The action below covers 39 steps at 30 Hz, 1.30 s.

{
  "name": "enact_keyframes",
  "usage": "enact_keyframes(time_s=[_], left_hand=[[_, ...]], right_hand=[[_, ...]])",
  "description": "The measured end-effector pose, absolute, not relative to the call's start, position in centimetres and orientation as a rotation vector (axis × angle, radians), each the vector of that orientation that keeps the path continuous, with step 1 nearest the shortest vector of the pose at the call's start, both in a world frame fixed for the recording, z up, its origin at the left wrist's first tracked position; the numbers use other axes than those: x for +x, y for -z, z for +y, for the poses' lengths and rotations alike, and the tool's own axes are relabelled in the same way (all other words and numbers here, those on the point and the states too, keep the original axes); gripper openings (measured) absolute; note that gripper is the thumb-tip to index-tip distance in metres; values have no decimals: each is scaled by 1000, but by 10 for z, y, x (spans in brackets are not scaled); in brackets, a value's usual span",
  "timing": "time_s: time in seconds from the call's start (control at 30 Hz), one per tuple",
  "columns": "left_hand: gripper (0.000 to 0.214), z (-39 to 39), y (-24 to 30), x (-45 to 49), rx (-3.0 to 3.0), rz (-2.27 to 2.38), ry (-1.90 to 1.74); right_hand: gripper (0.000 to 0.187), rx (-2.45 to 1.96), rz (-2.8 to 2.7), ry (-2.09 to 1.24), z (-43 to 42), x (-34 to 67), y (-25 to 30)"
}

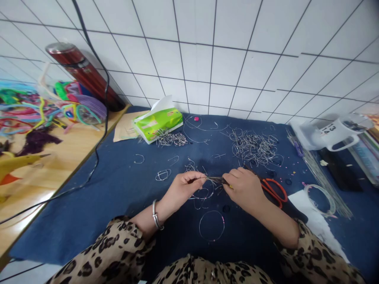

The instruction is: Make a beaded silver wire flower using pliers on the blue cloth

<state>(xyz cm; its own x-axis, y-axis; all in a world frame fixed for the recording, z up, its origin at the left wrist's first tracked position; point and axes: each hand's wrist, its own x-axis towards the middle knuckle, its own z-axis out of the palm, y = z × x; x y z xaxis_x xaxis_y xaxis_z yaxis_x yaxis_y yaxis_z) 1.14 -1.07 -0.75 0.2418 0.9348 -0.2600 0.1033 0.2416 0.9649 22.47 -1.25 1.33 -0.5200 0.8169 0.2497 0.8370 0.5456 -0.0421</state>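
Fr. where I stand, L hand (186,186) pinches thin wire (209,178) snugly betw. thumb & forefinger, forearm slanting up & inward. Wire juts R past the fingertips, long axis approx. L–R, above the blue cloth (118,177). Pliers (219,180) point nose-L at it; can't tell if they've bitten. R hand (245,186) wraps them tight, knuckles up.

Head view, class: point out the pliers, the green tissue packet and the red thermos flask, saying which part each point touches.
pliers (219,180): head view, on the dark nose.
green tissue packet (160,123): head view, on its printed face.
red thermos flask (92,77): head view, on its body.
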Motion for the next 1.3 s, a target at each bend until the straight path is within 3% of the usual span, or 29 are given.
enact_keyframes(time_s=[0.5,1.3], left_hand=[[19,-13,8,11,1238,1175,-848],[19,-16,5,13,1248,1207,-880]], right_hand=[[14,-1343,-2568,294,-15,220,-20],[11,-1377,-2602,211,-16,219,-26]])
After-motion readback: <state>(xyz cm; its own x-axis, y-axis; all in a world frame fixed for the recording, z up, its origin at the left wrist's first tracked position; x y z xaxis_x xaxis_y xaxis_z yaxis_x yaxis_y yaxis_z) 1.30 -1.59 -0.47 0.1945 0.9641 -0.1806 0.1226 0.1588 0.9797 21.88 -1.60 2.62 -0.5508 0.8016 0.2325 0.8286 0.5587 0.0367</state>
